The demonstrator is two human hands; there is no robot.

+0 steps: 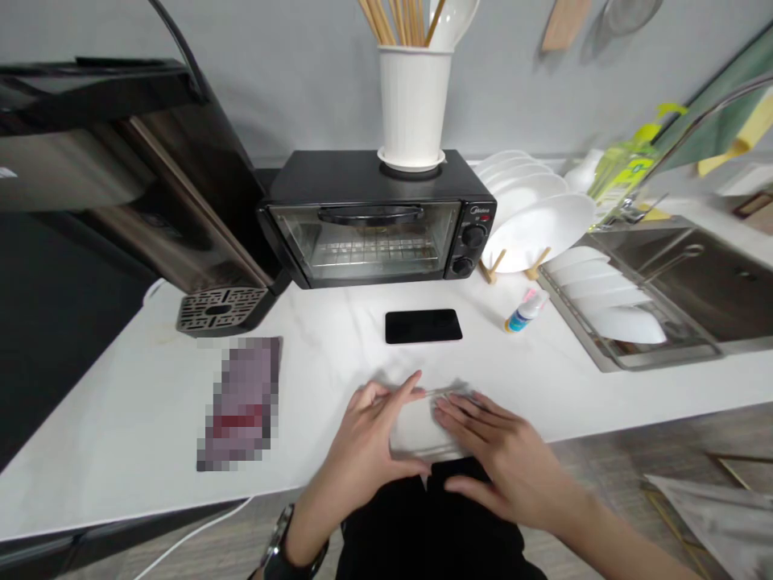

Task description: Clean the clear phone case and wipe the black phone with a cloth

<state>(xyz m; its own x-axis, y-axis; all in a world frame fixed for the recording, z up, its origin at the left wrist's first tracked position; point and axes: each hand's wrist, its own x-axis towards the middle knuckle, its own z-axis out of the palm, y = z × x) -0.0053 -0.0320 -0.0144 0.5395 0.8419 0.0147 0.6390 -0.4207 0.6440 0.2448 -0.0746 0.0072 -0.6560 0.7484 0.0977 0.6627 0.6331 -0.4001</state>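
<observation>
Far left on the white counter [121, 419] stands a dark machine [199, 217] w/ a patterned drip grate [221, 308] at its foot. Just in front of it lies a flat item [241, 403], blurred out, can't tell what it is. A white cable [193, 536] hangs below the counter edge. L hand [362, 439], watch [274, 552] on the wrist, lies palm down on the left part of a flat pale rectangular thing [416, 431], fingers close together & stretched along its far edge, thumb at the near side. That thing sits at the near counter edge, right in front of the person; material not clear. Beyond it, apart from both hands, a black phone [423, 325] lies screen dark. Behind the phone is a black toaster oven [374, 229], door shut, w/ a white holder [414, 105] of chopsticks [392, 18] on top. R hand [507, 459] lies flat on the thing's right part, fingers slightly spread & pointing left, tips nearly meeting the L hand's; thumb sits by the near edge. Further right, a small bottle [527, 311] lies on its side near the oven's corner. White plates [537, 225] stand on edge in a wooden rack, then more white dishes [609, 298] in a metal drainer at the sink [713, 274]. A green bottle [622, 173] stands by the tap [694, 129].
</observation>
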